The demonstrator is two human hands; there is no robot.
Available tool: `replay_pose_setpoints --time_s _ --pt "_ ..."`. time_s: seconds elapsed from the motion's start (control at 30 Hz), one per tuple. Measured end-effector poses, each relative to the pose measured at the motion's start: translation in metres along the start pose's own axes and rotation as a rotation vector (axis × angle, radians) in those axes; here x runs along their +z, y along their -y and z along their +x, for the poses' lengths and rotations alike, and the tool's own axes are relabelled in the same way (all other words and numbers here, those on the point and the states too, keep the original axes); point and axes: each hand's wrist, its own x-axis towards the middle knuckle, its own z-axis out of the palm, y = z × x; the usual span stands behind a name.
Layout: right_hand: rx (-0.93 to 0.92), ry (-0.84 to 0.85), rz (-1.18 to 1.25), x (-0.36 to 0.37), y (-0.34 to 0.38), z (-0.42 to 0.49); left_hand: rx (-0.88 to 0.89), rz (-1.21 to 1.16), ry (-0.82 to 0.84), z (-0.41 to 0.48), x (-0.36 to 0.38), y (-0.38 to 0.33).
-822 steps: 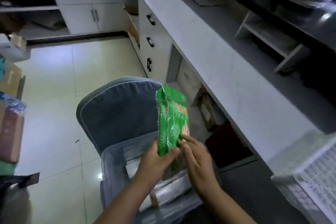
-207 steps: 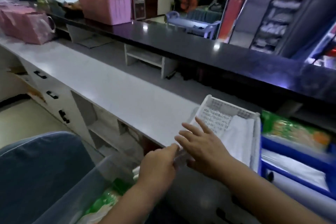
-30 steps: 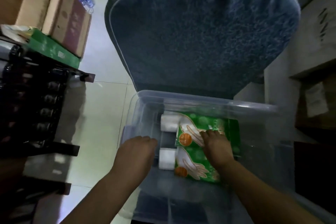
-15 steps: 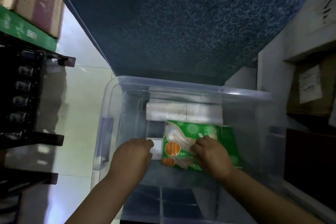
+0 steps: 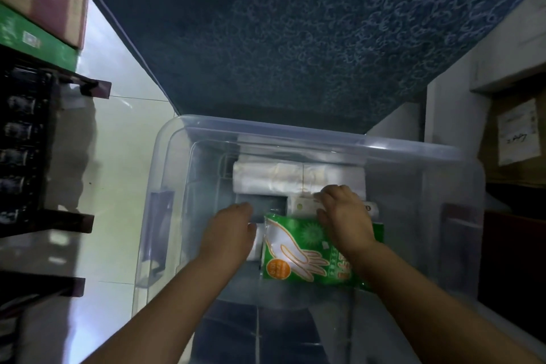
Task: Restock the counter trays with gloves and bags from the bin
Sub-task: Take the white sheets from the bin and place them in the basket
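Right hand [image 5: 344, 216] grip clamped on white roll [image 5: 305, 207] above green glove pack [image 5: 307, 254]; left hand [image 5: 229, 233] fingers apart.

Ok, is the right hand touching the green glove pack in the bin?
Touching. The head view shows the right hand lying directly on the top edge of the green glove pack, with no gap; its fingers reach onto a white roll beyond.

Head-worn view, looking steeply down, close over the clear bin [image 5: 295, 139]; chair back [image 5: 295, 23] beyond (one view only).
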Motion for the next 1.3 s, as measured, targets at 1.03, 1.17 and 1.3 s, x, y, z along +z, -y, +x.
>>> replay_pose_setpoints --time_s 1.03,1.17,1.3 --pt "0.056 -0.150 0.314 -0.075 0.028 -0.031 0.246 -1.691 0.110 -0.020 -0.044 -0.055" --pt "0.061 -0.086 0.652 -0.091 0.054 -0.042 0.378 -1.531 0.171 -0.038 -0.082 -0.067" --pt "0.211 -0.183 0.978 -0.097 0.077 -0.063 0.286 -1.455 0.153 -0.046 -0.095 -0.077"
